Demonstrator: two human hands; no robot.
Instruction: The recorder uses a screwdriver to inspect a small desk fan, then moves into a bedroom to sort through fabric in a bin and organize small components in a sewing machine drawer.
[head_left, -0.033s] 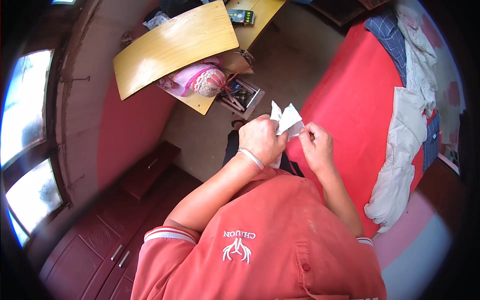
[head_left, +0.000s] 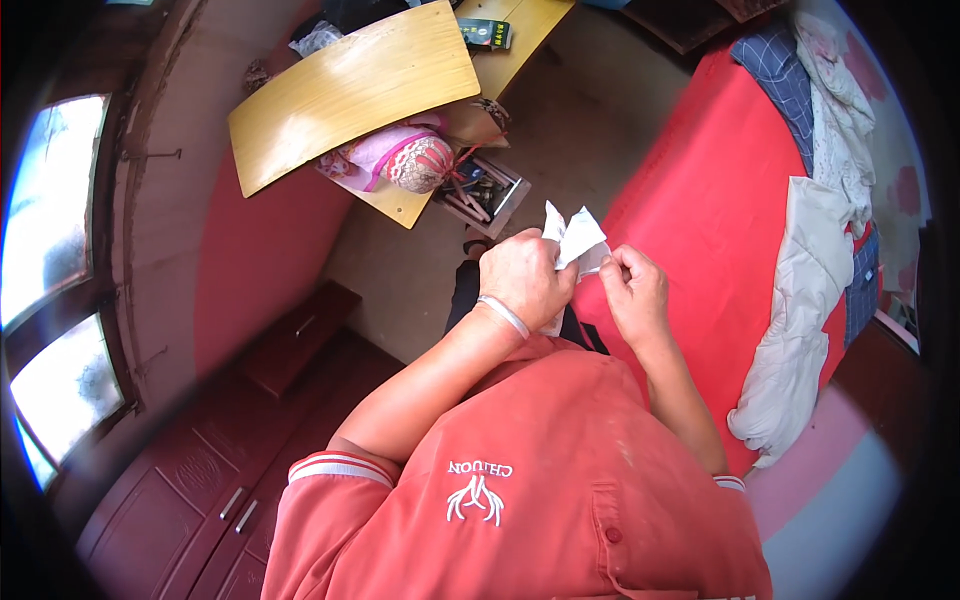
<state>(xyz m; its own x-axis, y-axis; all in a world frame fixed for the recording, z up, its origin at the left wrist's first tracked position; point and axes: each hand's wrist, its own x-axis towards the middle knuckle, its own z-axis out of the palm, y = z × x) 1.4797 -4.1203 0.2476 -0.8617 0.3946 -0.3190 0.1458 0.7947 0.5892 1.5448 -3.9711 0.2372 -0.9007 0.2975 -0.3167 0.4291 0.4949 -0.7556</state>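
Note:
Close in front of my body, both hands hold a creased piece of white paper (head_left: 580,237), or a thin sheet much like it. My left hand (head_left: 522,275), with a pale bracelet at the wrist, is closed around it. Two pointed corners stick up past the fingers, and a small white part shows below the fist. On the other side, the thumb and bent fingers of my right hand (head_left: 638,297) pinch the paper's right edge. The left fingers hide the middle of the sheet.
A bed with a red sheet (head_left: 690,220) fills the right, with rumpled white cloth (head_left: 805,290) along it. Ahead stands a yellow wooden desk (head_left: 360,95) with pink patterned fabric (head_left: 415,165) and an open drawer (head_left: 505,205). Dark red cabinets (head_left: 190,480) stand lower left.

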